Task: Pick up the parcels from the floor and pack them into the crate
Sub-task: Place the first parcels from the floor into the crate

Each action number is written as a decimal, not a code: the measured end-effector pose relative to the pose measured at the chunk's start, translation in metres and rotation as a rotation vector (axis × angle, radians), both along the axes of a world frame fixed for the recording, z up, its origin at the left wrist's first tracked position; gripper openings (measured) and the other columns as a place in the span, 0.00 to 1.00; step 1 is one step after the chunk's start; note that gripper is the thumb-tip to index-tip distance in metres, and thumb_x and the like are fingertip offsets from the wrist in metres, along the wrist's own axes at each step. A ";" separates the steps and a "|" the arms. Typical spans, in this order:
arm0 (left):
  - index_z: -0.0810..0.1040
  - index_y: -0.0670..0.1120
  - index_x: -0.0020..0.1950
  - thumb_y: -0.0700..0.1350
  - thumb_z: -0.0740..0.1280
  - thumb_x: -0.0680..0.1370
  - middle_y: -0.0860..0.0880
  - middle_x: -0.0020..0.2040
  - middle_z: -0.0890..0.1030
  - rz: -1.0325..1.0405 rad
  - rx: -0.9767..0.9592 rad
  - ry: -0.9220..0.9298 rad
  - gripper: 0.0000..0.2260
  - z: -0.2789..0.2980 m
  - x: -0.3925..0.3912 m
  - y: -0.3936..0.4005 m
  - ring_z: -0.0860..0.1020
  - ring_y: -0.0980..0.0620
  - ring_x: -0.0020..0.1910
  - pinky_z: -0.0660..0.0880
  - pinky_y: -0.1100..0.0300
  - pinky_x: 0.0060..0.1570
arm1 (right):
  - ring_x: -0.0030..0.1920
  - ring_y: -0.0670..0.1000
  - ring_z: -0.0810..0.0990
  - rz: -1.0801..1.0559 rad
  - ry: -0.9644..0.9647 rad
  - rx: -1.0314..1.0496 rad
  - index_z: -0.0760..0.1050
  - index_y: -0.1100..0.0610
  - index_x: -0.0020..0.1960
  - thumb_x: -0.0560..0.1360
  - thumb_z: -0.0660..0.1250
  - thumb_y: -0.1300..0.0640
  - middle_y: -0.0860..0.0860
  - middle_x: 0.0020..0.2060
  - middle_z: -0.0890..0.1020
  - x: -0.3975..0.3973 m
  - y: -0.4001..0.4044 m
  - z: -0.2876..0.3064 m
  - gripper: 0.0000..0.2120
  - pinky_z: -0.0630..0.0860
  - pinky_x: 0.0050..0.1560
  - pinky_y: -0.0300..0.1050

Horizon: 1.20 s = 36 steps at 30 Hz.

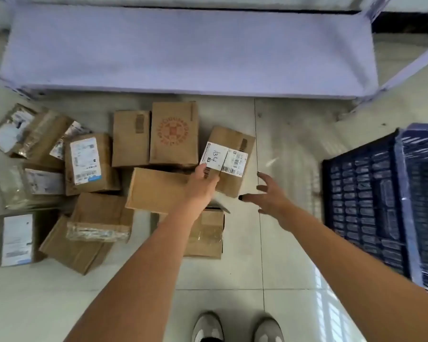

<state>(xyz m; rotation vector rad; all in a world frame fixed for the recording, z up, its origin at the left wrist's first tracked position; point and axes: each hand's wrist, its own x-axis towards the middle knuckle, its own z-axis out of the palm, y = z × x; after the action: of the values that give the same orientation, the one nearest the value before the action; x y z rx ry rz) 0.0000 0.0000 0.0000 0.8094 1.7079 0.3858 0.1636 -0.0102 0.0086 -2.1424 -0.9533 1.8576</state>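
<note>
The left hand [203,180] grips the near edge of a labelled parcel [229,160]. The right hand [269,193], fingers spread, hovers just beside it. The dark crate [371,206] stands right of both hands.

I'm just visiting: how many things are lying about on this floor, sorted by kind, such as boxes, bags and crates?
Cardboard boxes: 10 (the pile overlaps, so this is my best count)
Plastic-wrapped parcels: 3
Blue crate: 1
Total: 14
</note>
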 end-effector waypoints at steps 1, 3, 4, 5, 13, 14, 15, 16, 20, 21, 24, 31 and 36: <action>0.67 0.48 0.70 0.46 0.61 0.73 0.47 0.66 0.74 -0.044 0.040 0.049 0.24 -0.014 0.004 0.001 0.72 0.45 0.65 0.68 0.51 0.65 | 0.65 0.54 0.70 -0.002 0.003 0.018 0.55 0.47 0.75 0.67 0.75 0.58 0.56 0.70 0.67 -0.002 0.001 -0.014 0.43 0.70 0.67 0.53; 0.63 0.46 0.72 0.45 0.60 0.75 0.44 0.68 0.69 -0.089 0.038 0.187 0.24 -0.037 0.013 0.004 0.70 0.42 0.66 0.67 0.49 0.66 | 0.68 0.56 0.69 0.011 -0.001 0.024 0.52 0.47 0.76 0.68 0.74 0.57 0.56 0.71 0.65 -0.005 0.006 -0.041 0.44 0.69 0.68 0.54; 0.60 0.45 0.73 0.45 0.59 0.77 0.42 0.69 0.66 -0.107 0.010 0.262 0.25 -0.044 0.015 0.004 0.69 0.41 0.66 0.66 0.49 0.65 | 0.68 0.56 0.69 0.003 -0.001 0.027 0.50 0.47 0.76 0.69 0.74 0.57 0.55 0.71 0.65 -0.008 0.008 -0.054 0.45 0.69 0.68 0.54; 0.59 0.44 0.74 0.45 0.60 0.77 0.41 0.70 0.64 -0.118 0.006 0.317 0.25 -0.052 0.018 0.004 0.70 0.40 0.65 0.66 0.48 0.64 | 0.69 0.56 0.68 -0.004 -0.009 0.039 0.49 0.48 0.77 0.69 0.73 0.56 0.55 0.71 0.65 -0.010 0.010 -0.065 0.45 0.69 0.68 0.53; 0.53 0.43 0.75 0.48 0.60 0.78 0.38 0.70 0.66 -0.167 -0.018 0.463 0.28 -0.091 0.017 0.006 0.66 0.38 0.69 0.66 0.46 0.66 | 0.59 0.53 0.72 -0.077 0.036 0.085 0.50 0.50 0.76 0.72 0.69 0.59 0.50 0.59 0.72 -0.015 0.022 -0.105 0.39 0.71 0.56 0.47; 0.53 0.43 0.75 0.49 0.60 0.78 0.39 0.71 0.65 -0.162 -0.027 0.445 0.29 -0.092 0.017 0.006 0.67 0.37 0.68 0.68 0.45 0.65 | 0.55 0.52 0.72 -0.076 0.036 0.096 0.54 0.50 0.74 0.72 0.69 0.60 0.49 0.55 0.73 -0.014 0.023 -0.107 0.36 0.70 0.52 0.45; 0.53 0.43 0.75 0.51 0.59 0.78 0.38 0.71 0.64 -0.168 -0.038 0.429 0.29 -0.092 0.018 0.007 0.68 0.37 0.67 0.69 0.45 0.64 | 0.54 0.51 0.73 -0.078 0.032 0.102 0.56 0.50 0.72 0.72 0.69 0.60 0.48 0.53 0.74 -0.012 0.023 -0.109 0.34 0.69 0.50 0.44; 0.54 0.44 0.75 0.52 0.59 0.78 0.38 0.71 0.63 -0.174 -0.057 0.416 0.28 -0.092 0.019 0.007 0.69 0.37 0.67 0.69 0.46 0.63 | 0.54 0.51 0.73 -0.084 0.033 0.104 0.57 0.50 0.72 0.72 0.69 0.61 0.48 0.53 0.74 -0.010 0.023 -0.110 0.33 0.70 0.50 0.44; 0.59 0.50 0.73 0.52 0.58 0.78 0.40 0.74 0.56 -0.161 -0.123 0.313 0.24 -0.078 0.024 0.004 0.68 0.38 0.67 0.68 0.50 0.64 | 0.56 0.52 0.74 -0.065 0.062 0.040 0.60 0.49 0.70 0.71 0.69 0.60 0.49 0.55 0.75 0.001 0.021 -0.102 0.31 0.69 0.51 0.45; 0.61 0.51 0.73 0.51 0.58 0.78 0.41 0.74 0.56 -0.125 -0.127 0.274 0.23 -0.073 0.025 0.002 0.68 0.38 0.67 0.67 0.50 0.65 | 0.56 0.53 0.74 -0.064 0.073 0.024 0.61 0.49 0.70 0.71 0.69 0.60 0.49 0.54 0.76 0.005 0.020 -0.098 0.31 0.69 0.51 0.44; 0.63 0.52 0.72 0.46 0.61 0.77 0.43 0.73 0.60 -0.007 -0.109 0.162 0.22 -0.047 0.029 -0.010 0.63 0.41 0.71 0.63 0.48 0.69 | 0.60 0.54 0.76 -0.061 0.105 -0.018 0.60 0.49 0.72 0.70 0.70 0.61 0.51 0.57 0.78 0.015 0.010 -0.076 0.34 0.70 0.54 0.44; 0.61 0.47 0.68 0.43 0.65 0.76 0.55 0.44 0.72 0.271 -0.139 -0.089 0.22 0.065 0.041 -0.042 0.70 0.60 0.41 0.67 0.61 0.40 | 0.54 0.51 0.76 -0.151 0.111 -0.001 0.59 0.50 0.72 0.70 0.71 0.64 0.44 0.45 0.75 0.021 -0.018 0.035 0.36 0.71 0.52 0.42; 0.61 0.46 0.59 0.38 0.67 0.73 0.48 0.51 0.72 0.385 -0.172 -0.119 0.20 0.140 0.042 -0.055 0.72 0.52 0.46 0.73 0.57 0.46 | 0.56 0.49 0.70 -0.078 -0.021 0.059 0.55 0.49 0.74 0.67 0.74 0.60 0.51 0.66 0.65 0.025 -0.028 0.124 0.42 0.72 0.53 0.43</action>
<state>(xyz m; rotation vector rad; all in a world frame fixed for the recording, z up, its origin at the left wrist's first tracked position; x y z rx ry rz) 0.0419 -0.0546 0.1398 0.3231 1.7555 0.5282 0.1886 -0.0379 0.1329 -2.1373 -0.9032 1.7518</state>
